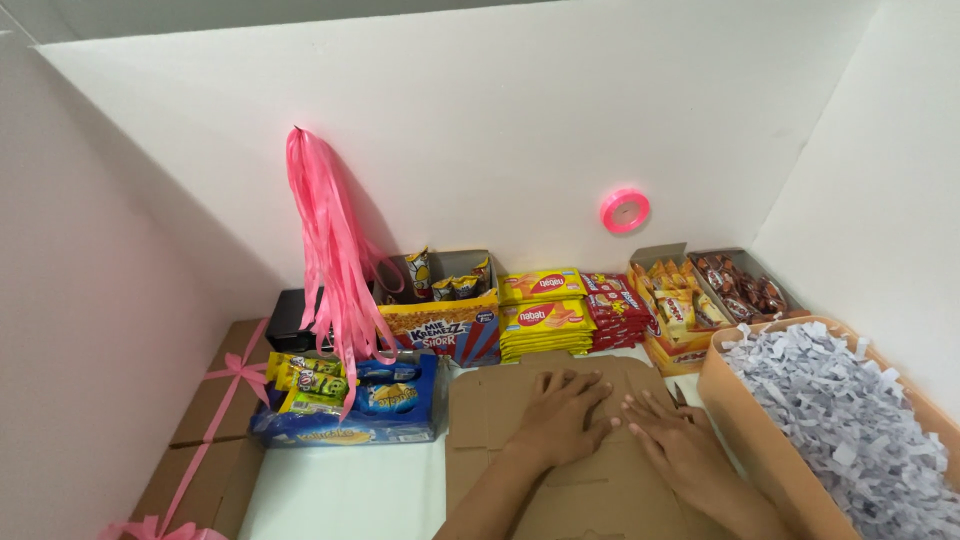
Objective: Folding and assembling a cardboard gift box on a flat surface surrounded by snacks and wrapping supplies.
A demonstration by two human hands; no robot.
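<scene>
Near the front of the white surface (340, 490), a flat brown cardboard box blank (520, 400) lies unfolded; both hands, left (565, 415) and right (680, 445), press it open-palmed, grasping nothing, apparently to flatten it, with snack packets (545, 312) ranged behind.

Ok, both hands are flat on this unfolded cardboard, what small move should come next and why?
Probably lift one side flap along its crease. The flat cardboard blank lies unfolded on the table, with the left hand and right hand pressing it flat, palms down, side by side, so nothing is folded up yet.
</scene>
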